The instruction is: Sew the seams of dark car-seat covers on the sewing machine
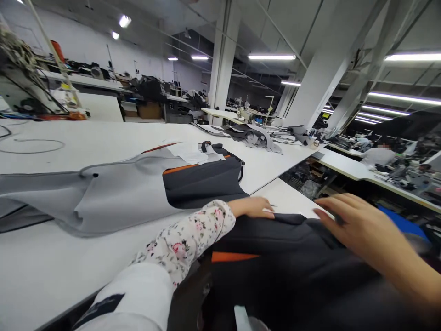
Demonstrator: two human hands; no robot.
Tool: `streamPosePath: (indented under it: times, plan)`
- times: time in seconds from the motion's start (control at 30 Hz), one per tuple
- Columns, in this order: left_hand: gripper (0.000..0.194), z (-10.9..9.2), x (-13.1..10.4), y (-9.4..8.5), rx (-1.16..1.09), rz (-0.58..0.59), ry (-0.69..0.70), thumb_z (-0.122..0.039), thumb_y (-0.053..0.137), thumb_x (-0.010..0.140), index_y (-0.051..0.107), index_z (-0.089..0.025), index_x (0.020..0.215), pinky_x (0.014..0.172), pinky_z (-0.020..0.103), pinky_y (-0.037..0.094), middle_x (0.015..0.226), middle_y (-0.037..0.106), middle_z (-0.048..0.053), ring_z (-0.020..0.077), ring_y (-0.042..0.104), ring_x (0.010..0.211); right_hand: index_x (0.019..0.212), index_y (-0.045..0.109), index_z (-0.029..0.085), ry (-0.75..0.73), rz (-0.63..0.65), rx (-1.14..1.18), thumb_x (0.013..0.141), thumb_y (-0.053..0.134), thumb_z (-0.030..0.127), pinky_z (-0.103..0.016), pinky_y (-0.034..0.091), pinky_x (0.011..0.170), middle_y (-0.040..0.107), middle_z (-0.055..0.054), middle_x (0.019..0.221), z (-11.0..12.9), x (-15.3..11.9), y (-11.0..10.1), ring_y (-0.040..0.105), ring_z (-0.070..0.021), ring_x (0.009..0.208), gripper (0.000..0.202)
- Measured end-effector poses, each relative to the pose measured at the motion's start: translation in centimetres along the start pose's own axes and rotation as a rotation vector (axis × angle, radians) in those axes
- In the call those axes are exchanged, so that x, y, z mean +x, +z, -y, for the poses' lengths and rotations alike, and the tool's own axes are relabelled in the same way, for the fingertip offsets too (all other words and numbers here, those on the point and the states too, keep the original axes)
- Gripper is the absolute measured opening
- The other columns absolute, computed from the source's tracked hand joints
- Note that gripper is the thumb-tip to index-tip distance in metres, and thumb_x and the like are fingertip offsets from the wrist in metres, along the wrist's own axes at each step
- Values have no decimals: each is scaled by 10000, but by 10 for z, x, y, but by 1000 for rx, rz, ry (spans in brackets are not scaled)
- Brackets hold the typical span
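Note:
A black garment piece (275,234) with an orange strip (234,257) lies at the near edge of the white table, hanging down toward me. My left hand (253,207), below a floral sleeve cover, rests along its top edge with the fingers stretched out. Slightly blurred, my right hand (354,220) hovers over the right part of the black piece, thumb and fingers apart. A small dark spot shows by its palm, too unclear to name. Left of my hands lies a grey garment (127,193) with a dark grey panel (203,181) trimmed in orange.
White paper-like pieces (193,151) lie on the grey garment. Grey cut fabric (255,135) is heaped at the far end of the white table (103,138). A sewing machine (29,92) stands at the left. Another person (379,154) sits at the right, farther away.

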State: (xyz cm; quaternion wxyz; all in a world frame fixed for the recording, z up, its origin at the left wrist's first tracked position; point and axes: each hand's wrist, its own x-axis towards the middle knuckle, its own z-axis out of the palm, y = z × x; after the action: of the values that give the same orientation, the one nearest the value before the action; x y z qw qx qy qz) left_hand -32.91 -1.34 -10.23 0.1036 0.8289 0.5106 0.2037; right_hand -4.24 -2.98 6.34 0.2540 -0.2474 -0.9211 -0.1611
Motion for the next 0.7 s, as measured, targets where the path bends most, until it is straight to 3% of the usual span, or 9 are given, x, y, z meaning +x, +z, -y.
streamPosePath:
  times: [0.03, 0.07, 0.13, 0.2, 0.27, 0.33, 0.4, 0.57, 0.7]
  plan:
    - [357, 30, 9, -20, 8, -23, -58, -432, 642, 1021, 658, -171, 1264, 1035, 488, 554, 1317, 659, 108, 246, 658, 1175, 1092, 748, 267, -45, 271, -3, 1000, 461, 586, -459, 565, 862, 750, -103, 1059, 1, 30, 25, 699, -286, 979, 439]
    - [351, 60, 14, -38, 17, -52, -126, -412, 645, 1021, 648, -169, 1275, 1031, 493, 557, 1325, 649, 110, 252, 653, 1182, 1125, 744, 248, -76, 442, 4, 1013, 463, 525, -446, 563, 855, 752, -107, 1084, 1, 62, 52, 703, -275, 971, 410]
    - [353, 118, 12, -62, 22, -113, -254, -392, 649, 1020, 637, -170, 1295, 1036, 502, 555, 1349, 634, 113, 261, 643, 1201, 1112, 751, 231, -120, 668, 14, 991, 568, 428, -411, 565, 823, 763, -101, 1038, -7, 124, 114, 710, -244, 903, 295]
    - [360, 164, -2, -69, 0, -154, -338, -388, 656, 1015, 638, -169, 1301, 1075, 527, 529, 1373, 626, 116, 274, 625, 1246, 1087, 745, 203, -154, 837, 13, 949, 684, 373, -403, 574, 836, 757, -76, 977, -21, 181, 181, 706, -216, 873, 227]
    - [362, 193, -21, -62, -53, -175, -387, -377, 644, 1022, 640, -176, 1322, 1164, 583, 441, 1412, 621, 118, 293, 582, 1332, 1085, 722, 171, -180, 978, 5, 939, 731, 361, -423, 583, 885, 739, -55, 991, -39, 232, 246, 702, -202, 912, 240]
    - [361, 206, -35, -48, -130, -194, -431, -361, 571, 1058, 620, -227, 1390, 1267, 618, 274, 1493, 593, 101, 283, 511, 1431, 1104, 703, 158, -195, 1060, 2, 963, 715, 363, -444, 580, 935, 724, -57, 1062, -55, 282, 306, 696, -203, 984, 249]
    - [393, 208, -42, -40, -219, -199, -464, -379, 528, 1072, 592, -288, 1449, 1315, 555, 200, 1559, 553, 59, 247, 460, 1486, 1132, 694, 164, -193, 1094, -2, 986, 685, 364, -455, 572, 968, 712, -71, 1132, -66, 335, 358, 686, -213, 1043, 248]
    - [480, 199, -41, -49, -402, -151, -536, -388, 617, 1012, 578, -329, 1487, 1313, 471, 257, 1575, 547, 8, 242, 403, 1538, 1122, 694, 164, -178, 1067, 31, 994, 674, 371, -458, 571, 977, 704, -80, 1170, -73, 479, 464, 680, -219, 1069, 244]
    - [496, 210, -57, -63, -779, -194, -443, -454, 692, 960, 643, -317, 1434, 1312, 500, 241, 1515, 609, 33, 289, 441, 1517, 1122, 694, 153, -182, 876, 102, 1008, 652, 383, -448, 578, 956, 705, -74, 1150, -62, 584, 535, 685, -216, 1049, 260]
